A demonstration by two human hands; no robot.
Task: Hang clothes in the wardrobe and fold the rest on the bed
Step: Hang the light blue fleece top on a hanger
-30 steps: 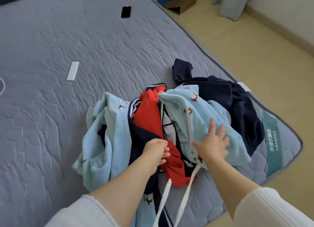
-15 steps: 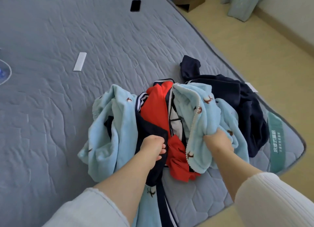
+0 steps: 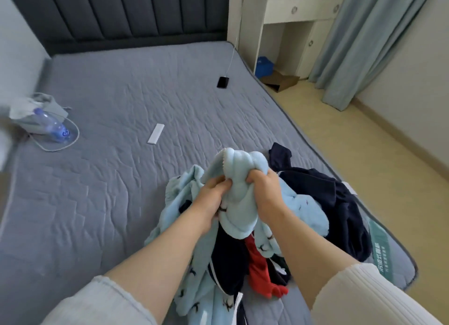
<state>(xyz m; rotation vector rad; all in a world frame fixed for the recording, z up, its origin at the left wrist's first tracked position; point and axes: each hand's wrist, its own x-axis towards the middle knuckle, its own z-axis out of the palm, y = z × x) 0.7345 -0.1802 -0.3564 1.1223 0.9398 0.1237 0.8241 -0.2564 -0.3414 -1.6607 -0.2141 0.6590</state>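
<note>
Left hand (image 3: 213, 193): fingers curled tight on the blue robe (image 3: 239, 179).
Right hand (image 3: 264, 191): grips the robe too, at 3 o'clock.
Robe: bunched between both hands, above the pile (image 3: 340, 208).

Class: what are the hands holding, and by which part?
The left hand and right hand both grip the light blue garment by its bunched top edge.

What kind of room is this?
Most likely a bedroom: a big grey quilted mattress with a dark padded headboard behind it, a heap of mixed clothes near its corner, and pale blue curtains by the wall.
</note>
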